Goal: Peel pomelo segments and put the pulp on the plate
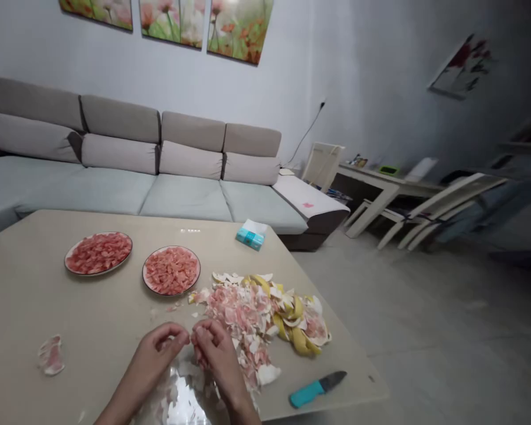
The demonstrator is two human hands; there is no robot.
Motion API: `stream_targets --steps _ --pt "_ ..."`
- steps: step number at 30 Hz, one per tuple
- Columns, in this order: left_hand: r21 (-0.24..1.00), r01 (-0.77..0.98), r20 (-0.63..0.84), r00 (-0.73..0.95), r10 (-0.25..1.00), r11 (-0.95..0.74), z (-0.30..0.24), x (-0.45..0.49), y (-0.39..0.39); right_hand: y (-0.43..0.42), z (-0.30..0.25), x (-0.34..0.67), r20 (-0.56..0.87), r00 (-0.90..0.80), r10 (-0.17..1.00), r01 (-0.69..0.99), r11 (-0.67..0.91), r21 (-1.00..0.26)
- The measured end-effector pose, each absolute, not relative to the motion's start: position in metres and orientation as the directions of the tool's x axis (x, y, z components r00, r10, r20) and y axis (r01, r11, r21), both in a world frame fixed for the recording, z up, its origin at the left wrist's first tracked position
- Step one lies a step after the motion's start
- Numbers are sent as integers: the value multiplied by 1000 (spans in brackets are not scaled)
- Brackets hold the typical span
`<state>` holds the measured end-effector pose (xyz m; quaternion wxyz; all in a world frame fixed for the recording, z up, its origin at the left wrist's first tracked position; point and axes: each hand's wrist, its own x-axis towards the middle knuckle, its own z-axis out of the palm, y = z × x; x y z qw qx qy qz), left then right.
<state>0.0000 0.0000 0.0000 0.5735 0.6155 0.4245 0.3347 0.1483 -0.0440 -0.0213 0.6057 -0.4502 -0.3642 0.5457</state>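
Items on the table (119, 321), placed by the round plate (147, 284). Scrap (52, 355), pink and white: left of the round plate, nearer the person. Left plate (114, 267): left of the round plate, apart from it, heaped with red pulp (98, 252). Left hand (161, 347): nearer the person than the round plate, fingers curled, thumb and index tips together. Pink pulp (171, 269): on the round plate, just beyond the fingertips, apart from them. Right hand (216, 348): beside the left, fingers bent inward; whether either grips a piece cannot be told. Heap (243, 307), skins and yellow rind: right of the round plate. Tissues (250, 237): right of and beyond the round plate. Knife (317, 389), blue-handled: farthest right, nearer the person than the round plate.
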Motion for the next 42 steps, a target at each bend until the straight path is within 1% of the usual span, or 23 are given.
stream_targets --steps 2,5,8,11,13,15,19,22,25,27,30,32,35,40,42 --pt "996 87 -70 429 901 36 -2 2 -1 -46 -18 147 -20 163 986 -251 22 -968" --pt "994 86 -95 430 898 64 -5 3 0 -49 -15 146 24 170 985 -131 47 -990" --pt "991 35 -129 426 896 126 -5 2 1 -51 -15 146 4 158 987 -163 30 -986" --pt "988 43 -150 419 895 145 -3 2 1 -53 -18 147 -23 208 978 -180 15 -984" --pt "988 86 -154 406 901 130 -1 2 1 -53 -18 147 -26 236 972 -151 10 -988" --pt "988 100 -152 406 901 121 0 2 0 -53 -15 148 -7 254 967 -88 17 -996" --pt "991 79 -129 429 894 105 -1 2 -1 -54 -6 149 52 274 960 75 33 -997" --pt "990 120 -122 409 904 79 -1 2 -1 -57 0 152 118 249 961 195 70 -978" --pt "980 195 -113 383 917 40 1 3 -3 -60 4 153 223 263 939 326 131 -936" --pt "975 224 -83 364 928 -1 3 4 -5 -61 6 153 289 260 921 410 166 -897" --pt "967 251 -42 345 938 -49 5 5 -7 -62 8 152 335 243 910 482 187 -856" --pt "966 255 -44 339 940 -47 5 4 -8 -61 8 152 322 251 913 477 173 -862" --pt "974 227 -73 341 937 -7 2 4 -6 -61 6 152 258 286 923 404 128 -906" --pt "991 113 -113 394 912 74 2 1 -4 -59 6 153 76 329 941 156 26 -987" --pt "991 69 -136 412 901 117 3 0 -4 -59 6 155 41 337 941 98 8 -995"
